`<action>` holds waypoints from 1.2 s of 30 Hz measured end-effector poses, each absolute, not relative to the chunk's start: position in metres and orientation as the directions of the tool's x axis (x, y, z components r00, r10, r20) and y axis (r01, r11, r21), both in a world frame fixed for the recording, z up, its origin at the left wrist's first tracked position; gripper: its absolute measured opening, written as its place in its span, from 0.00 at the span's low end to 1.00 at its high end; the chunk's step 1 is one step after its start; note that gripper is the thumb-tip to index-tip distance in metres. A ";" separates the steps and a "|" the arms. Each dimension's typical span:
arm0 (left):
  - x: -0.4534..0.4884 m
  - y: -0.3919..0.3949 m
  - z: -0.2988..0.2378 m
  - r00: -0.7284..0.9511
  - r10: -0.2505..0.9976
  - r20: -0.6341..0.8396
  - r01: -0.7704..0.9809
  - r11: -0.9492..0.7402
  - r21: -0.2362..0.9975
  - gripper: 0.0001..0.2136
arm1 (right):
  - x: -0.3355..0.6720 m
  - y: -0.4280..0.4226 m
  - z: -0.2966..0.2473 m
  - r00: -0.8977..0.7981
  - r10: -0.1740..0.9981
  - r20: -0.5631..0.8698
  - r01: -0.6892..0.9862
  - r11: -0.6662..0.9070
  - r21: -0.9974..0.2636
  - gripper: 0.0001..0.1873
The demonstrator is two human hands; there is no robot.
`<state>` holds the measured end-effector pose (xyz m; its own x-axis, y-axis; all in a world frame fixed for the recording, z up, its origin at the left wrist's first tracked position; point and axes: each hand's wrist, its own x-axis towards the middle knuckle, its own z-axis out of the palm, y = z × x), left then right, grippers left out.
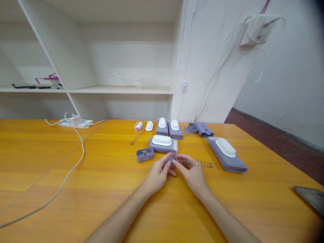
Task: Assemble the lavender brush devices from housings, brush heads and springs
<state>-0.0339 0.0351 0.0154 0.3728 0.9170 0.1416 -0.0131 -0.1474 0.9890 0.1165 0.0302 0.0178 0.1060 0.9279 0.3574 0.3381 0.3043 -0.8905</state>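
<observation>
Both hands meet over the middle of the wooden table. My left hand [156, 172] is closed around a small purple-grey plastic part [171, 159], mostly hidden by fingers. My right hand [193, 173] is closed on a long metal coil spring [202, 164], whose free end sticks out to the right. The spring's other end meets the plastic part between my fingertips; how they join I cannot tell. Just beyond my hands lies a purple case with a white bristled top [162, 140]. An open purple oval cup [145, 155] sits to its left.
Behind stand more purple cases with white tops [162, 123], a loose white piece [149, 126] and a second spring [136, 136]. A larger purple case [227, 153] lies right, a phone [311, 197] at the right edge. A power strip [82, 123] and cable [82, 152] lie left.
</observation>
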 end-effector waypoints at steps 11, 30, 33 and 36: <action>-0.032 0.035 0.009 0.317 0.936 0.154 0.036 -0.174 0.984 0.20 | 0.116 0.030 0.019 0.025 0.919 0.394 0.378 0.356 -0.855 0.13; -0.034 0.040 0.007 0.291 0.939 0.186 -0.115 -0.158 0.981 0.14 | 0.112 0.028 0.017 0.014 0.902 0.431 0.458 0.378 -0.805 0.16; -0.035 0.041 0.008 0.285 0.938 0.200 -0.111 -0.174 0.978 0.14 | 0.112 0.028 0.016 -0.005 0.908 0.419 0.457 0.375 -0.807 0.15; -0.036 0.042 0.007 0.259 0.941 0.216 -0.076 -0.203 0.976 0.15 | 0.111 0.029 0.015 -0.016 0.909 0.416 0.441 0.380 -0.813 0.16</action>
